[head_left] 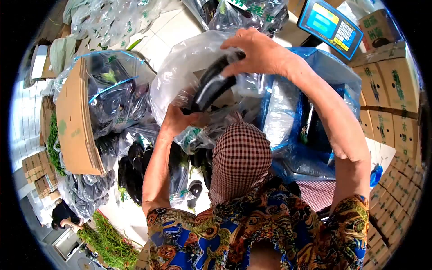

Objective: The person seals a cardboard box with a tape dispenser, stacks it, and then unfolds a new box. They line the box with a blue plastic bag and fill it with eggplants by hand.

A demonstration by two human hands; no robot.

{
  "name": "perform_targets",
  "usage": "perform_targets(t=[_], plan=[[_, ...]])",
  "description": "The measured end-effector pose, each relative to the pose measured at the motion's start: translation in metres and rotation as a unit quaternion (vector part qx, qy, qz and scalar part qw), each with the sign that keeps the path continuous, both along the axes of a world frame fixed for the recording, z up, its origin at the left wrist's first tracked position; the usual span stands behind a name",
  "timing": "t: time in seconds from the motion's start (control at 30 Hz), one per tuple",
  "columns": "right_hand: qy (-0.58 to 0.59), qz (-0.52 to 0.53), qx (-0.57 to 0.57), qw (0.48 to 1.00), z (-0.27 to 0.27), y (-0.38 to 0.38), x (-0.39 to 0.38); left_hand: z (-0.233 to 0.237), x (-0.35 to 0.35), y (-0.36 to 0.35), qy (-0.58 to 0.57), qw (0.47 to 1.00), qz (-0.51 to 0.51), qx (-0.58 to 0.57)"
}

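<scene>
Overhead, the raised right hand (258,51) clasps an eggplant (213,85); the left hand (177,120) grips the plastic bag (180,67) below.

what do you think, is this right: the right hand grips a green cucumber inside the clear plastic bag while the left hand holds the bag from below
Not quite. The head view shows the right hand gripping a dark purple eggplant, not a green cucumber, inside the clear plastic bag, while the left hand holds the bag from below.
</scene>
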State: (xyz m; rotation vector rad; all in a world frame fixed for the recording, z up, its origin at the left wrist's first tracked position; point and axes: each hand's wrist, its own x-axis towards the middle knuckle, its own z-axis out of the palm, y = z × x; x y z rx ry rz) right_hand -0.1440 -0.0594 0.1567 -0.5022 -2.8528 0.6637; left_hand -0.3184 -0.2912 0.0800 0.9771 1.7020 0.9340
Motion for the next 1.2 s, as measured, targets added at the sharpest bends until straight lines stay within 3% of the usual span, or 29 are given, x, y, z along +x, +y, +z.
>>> perform_targets(t=[0.03, 0.1, 0.13, 0.17, 0.2, 0.23, 0.27, 0.33, 0.4, 0.47, 0.53, 0.6, 0.67, 0.7, 0.77, 0.8, 0.87, 0.9, 0.93, 1.0, 1.03, 1.07, 1.13, 1.2], plan=[[0.011, 0.017, 0.021, 1.000, 0.000, -0.004, 0.006, 0.012, 0.007, 0.003, 0.013, 0.999, -0.017, 0.032], [0.013, 0.020, -0.049, 0.998, 0.014, -0.006, 0.012, 0.003, 0.004, 0.002, 0.040, 0.991, -0.073, 0.104], [0.013, 0.020, -0.087, 0.996, 0.019, -0.008, 0.016, 0.018, 0.005, 0.008, 0.140, 0.977, -0.116, 0.110], [0.015, 0.025, -0.054, 0.998, 0.010, 0.006, 0.020, 0.022, 0.003, 0.009, 0.172, 0.970, -0.126, 0.116], [-0.054, 0.009, 0.002, 0.998, 0.004, 0.019, 0.027, 0.024, 0.001, 0.009, 0.207, 0.961, -0.135, 0.125], [-0.075, -0.005, 0.008, 0.997, -0.004, 0.030, 0.036, 0.017, 0.000, 0.007, 0.118, 0.990, -0.074, 0.034], [-0.060, -0.017, 0.094, 0.994, -0.018, 0.039, 0.051, 0.025, 0.000, 0.007, 0.122, 0.989, -0.071, 0.051], [-0.094, -0.057, 0.141, 0.984, -0.025, 0.053, 0.068, 0.048, 0.000, 0.010, 0.129, 0.985, -0.071, 0.087], [0.006, -0.083, -0.029, 0.996, -0.018, 0.060, 0.077, 0.042, -0.003, 0.010, 0.044, 0.993, -0.047, 0.094], [0.069, -0.136, -0.196, 0.969, 0.019, 0.035, 0.073, 0.031, -0.011, 0.008, -0.053, 0.996, -0.010, 0.070], [0.051, -0.158, -0.297, 0.940, 0.057, 0.012, 0.077, 0.047, -0.009, 0.016, -0.146, 0.986, -0.012, 0.081], [-0.001, -0.067, -0.438, 0.896, 0.072, -0.001, 0.090, 0.051, -0.013, 0.020, -0.235, 0.968, 0.005, 0.086], [-0.110, -0.023, -0.470, 0.876, 0.064, -0.019, 0.081, 0.055, -0.008, 0.029, -0.225, 0.968, 0.021, 0.107], [-0.102, 0.023, -0.377, 0.920, 0.051, -0.020, 0.072, 0.059, -0.008, 0.034, -0.245, 0.962, 0.019, 0.122], [-0.010, 0.019, -0.359, 0.933, 0.023, -0.029, 0.051, 0.066, -0.003, 0.046, -0.274, 0.951, 0.004, 0.141], [0.076, -0.027, -0.433, 0.898, 0.017, -0.037, 0.037, 0.065, -0.001, 0.050, -0.263, 0.954, -0.008, 0.141], [0.241, 0.007, -0.568, 0.787, 0.016, -0.044, 0.002, 0.060, 0.004, 0.059, -0.245, 0.959, -0.031, 0.143], [0.238, -0.042, -0.645, 0.725, 0.014, -0.041, -0.005, 0.067, 0.013, 0.062, -0.201, 0.968, -0.025, 0.149], [0.243, -0.032, -0.656, 0.714, 0.018, -0.036, -0.004, 0.077, 0.021, 0.065, -0.170, 0.968, -0.016, 0.183], [0.288, -0.046, -0.673, 0.680, 0.012, -0.024, 0.000, 0.076, 0.026, 0.066, -0.007, 0.963, 0.022, 0.269], [0.328, -0.126, -0.648, 0.676, 0.021, -0.021, 0.004, 0.074, 0.021, 0.062, 0.157, 0.937, 0.058, 0.305], [0.373, -0.086, -0.663, 0.643, 0.023, -0.009, 0.013, 0.071, 0.013, 0.053, 0.314, 0.885, 0.092, 0.330], [0.417, -0.082, -0.721, 0.547, 0.023, 0.023, 0.033, 0.074, -0.001, 0.033, 0.388, 0.858, 0.187, 0.280], [0.474, -0.082, -0.738, 0.474, 0.031, 0.038, 0.050, 0.057, -0.016, 0.024, 0.313, 0.898, 0.210, 0.226]])
